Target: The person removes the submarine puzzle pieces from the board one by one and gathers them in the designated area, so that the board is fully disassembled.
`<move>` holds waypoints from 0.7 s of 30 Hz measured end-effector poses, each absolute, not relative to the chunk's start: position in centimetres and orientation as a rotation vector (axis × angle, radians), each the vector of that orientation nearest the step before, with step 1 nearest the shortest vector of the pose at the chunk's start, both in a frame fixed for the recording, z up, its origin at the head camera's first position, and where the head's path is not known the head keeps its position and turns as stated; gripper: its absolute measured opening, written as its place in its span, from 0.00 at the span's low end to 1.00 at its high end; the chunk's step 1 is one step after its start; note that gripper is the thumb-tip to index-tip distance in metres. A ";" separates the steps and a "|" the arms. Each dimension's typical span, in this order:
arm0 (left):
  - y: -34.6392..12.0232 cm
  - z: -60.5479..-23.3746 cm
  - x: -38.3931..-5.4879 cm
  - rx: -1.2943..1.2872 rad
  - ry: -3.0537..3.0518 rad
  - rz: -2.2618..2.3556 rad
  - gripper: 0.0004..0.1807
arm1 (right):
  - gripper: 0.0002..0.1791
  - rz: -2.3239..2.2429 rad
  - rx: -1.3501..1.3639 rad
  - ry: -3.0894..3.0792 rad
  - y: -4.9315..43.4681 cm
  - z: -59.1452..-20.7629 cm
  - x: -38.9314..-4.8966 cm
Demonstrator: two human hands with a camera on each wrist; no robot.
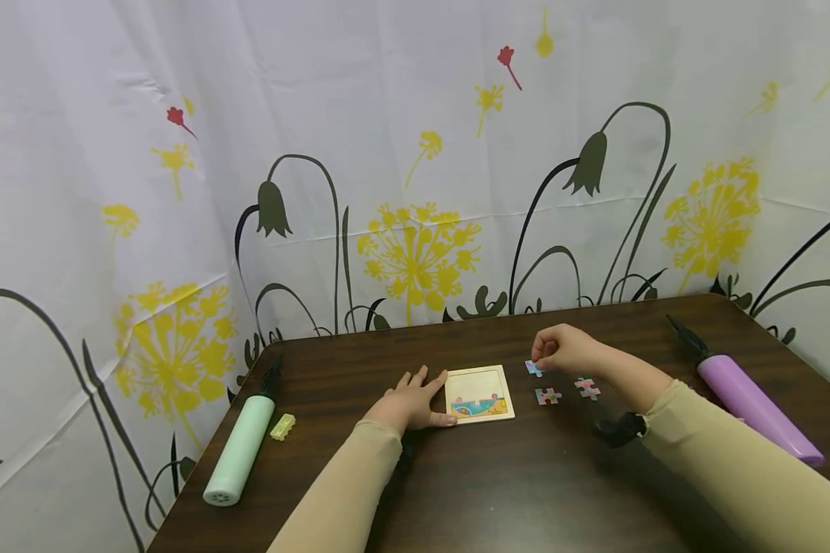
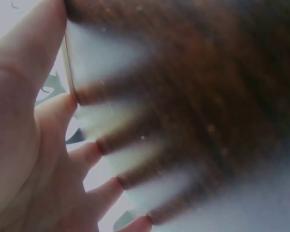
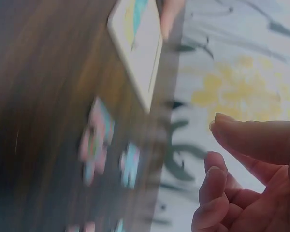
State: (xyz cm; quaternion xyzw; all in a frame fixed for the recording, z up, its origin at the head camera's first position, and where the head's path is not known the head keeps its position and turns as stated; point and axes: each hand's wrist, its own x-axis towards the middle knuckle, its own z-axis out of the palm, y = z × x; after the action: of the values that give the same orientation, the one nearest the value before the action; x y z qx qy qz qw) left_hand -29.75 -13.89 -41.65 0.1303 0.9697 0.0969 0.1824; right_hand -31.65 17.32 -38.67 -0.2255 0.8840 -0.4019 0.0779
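A square wooden puzzle tray (image 1: 479,382) lies on the table with joined pieces along its near side, mostly teal and orange. Against the tray's left edge rests my left hand (image 1: 410,401), its fingers spread on the tabletop. My right hand (image 1: 564,349) hovers over a blue puzzle piece (image 1: 534,369). In the right wrist view a gap shows between that hand's thumb and fingers (image 3: 215,186), with nothing held, and the blue piece (image 3: 129,164) lies apart from them. Two pink-and-blue puzzle pieces, a nearer one (image 1: 548,396) and a right one (image 1: 587,389), lie close by.
A mint-green hand pump (image 1: 240,449) and a small yellow block (image 1: 283,427) are at the table's left. A purple hand pump (image 1: 757,407) lies at the right, beside my right forearm. Behind the dark table (image 1: 498,491) hangs a flower-patterned curtain (image 1: 415,153).
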 end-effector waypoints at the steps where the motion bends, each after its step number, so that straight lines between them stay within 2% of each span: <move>1: -13.9 -41.6 -29.7 0.365 2.737 0.277 0.51 | 0.04 -1.202 -0.678 2.641 16.5 -38.7 -31.5; 11: -13.9 -41.9 -29.9 0.350 2.741 0.278 0.51 | 0.06 -1.080 -0.712 2.613 9.0 -41.1 -30.8; 21: -14.0 -41.9 -29.9 0.366 2.738 0.286 0.51 | 0.09 -1.041 -0.752 2.609 6.1 -43.3 -31.6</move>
State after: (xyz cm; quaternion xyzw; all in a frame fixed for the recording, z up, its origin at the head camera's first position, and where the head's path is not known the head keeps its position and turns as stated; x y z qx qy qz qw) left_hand -29.91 -13.98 -41.86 0.1295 0.9696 0.1012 0.1812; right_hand -31.57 6.13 -43.28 -0.2568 0.8911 -0.3554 0.1167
